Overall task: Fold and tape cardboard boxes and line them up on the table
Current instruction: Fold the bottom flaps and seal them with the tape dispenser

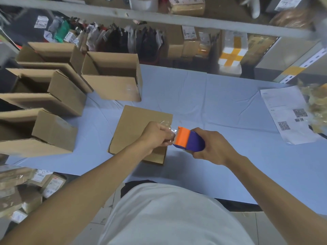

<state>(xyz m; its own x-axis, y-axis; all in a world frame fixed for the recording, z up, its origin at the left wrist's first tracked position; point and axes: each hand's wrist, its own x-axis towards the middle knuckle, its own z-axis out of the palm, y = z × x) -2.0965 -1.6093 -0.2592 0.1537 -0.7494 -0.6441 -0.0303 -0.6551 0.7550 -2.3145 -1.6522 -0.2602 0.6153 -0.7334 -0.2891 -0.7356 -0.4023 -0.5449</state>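
A closed brown cardboard box [136,126] lies on the light blue table [212,106], with clear tape shining near its right edge. My right hand [214,147] grips a purple and orange tape dispenser [189,140] just right of the box. My left hand [157,137] hovers over the box's right side and pinches the clear tape end at the dispenser's orange mouth. Several open folded boxes stand along the table's left: one at the back [113,75], others nearer [53,131].
A printed paper sheet [286,114] with QR codes lies at the table's right, beside crumpled clear plastic [315,103]. Shelves with parcels and bags run behind the table. More parcels [26,190] are stacked on the floor at the lower left.
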